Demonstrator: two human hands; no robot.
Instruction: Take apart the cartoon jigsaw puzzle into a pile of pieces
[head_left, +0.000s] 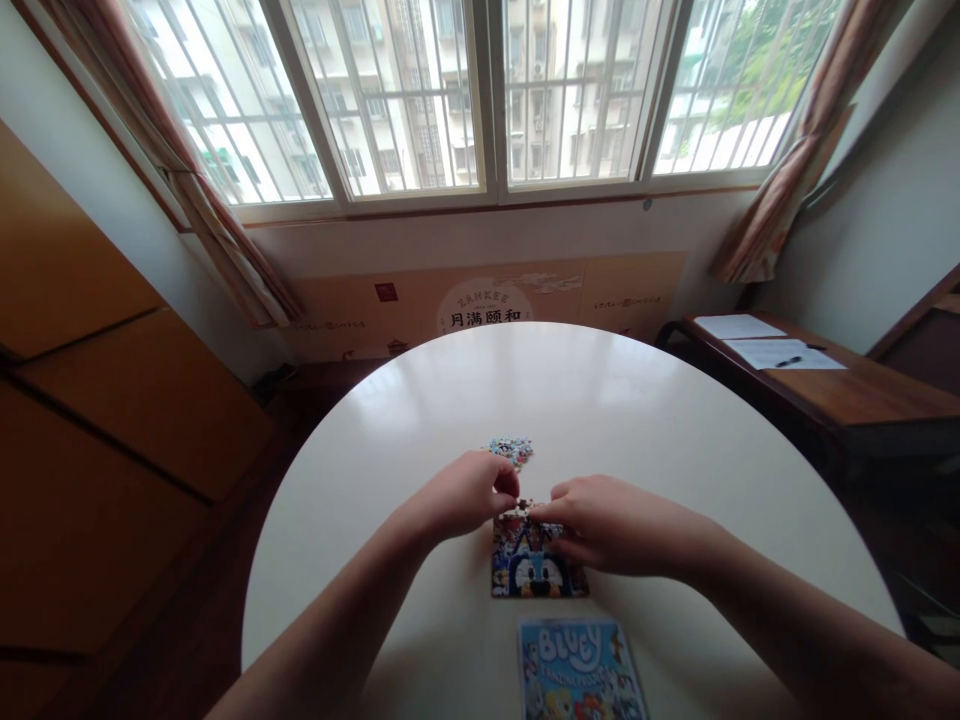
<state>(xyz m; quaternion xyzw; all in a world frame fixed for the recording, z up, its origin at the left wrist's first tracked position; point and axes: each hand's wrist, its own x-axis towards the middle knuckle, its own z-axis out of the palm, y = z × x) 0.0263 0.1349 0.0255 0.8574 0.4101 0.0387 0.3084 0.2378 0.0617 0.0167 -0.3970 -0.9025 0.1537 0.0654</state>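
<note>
A partly assembled jigsaw puzzle (534,575) with a blue cartoon dog face lies on the white table in front of me. My left hand (474,490) is at its upper left edge, thumb and forefinger pinched on a small jigsaw piece. From the other side, my right hand (600,520) reaches over the puzzle's upper right part, its forefinger stretched out and touching the top edge. Part of the picture is covered by that hand. Just beyond both hands sits a small heap of loose jigsaw pieces (514,450).
Nearest me on the round white table (360,440) is a blue Bluey picture sheet or box (577,670). A wooden desk (885,385) at right bears papers (784,353) and pens. Windows and curtains line the far wall; a wooden cabinet (97,480) stands left.
</note>
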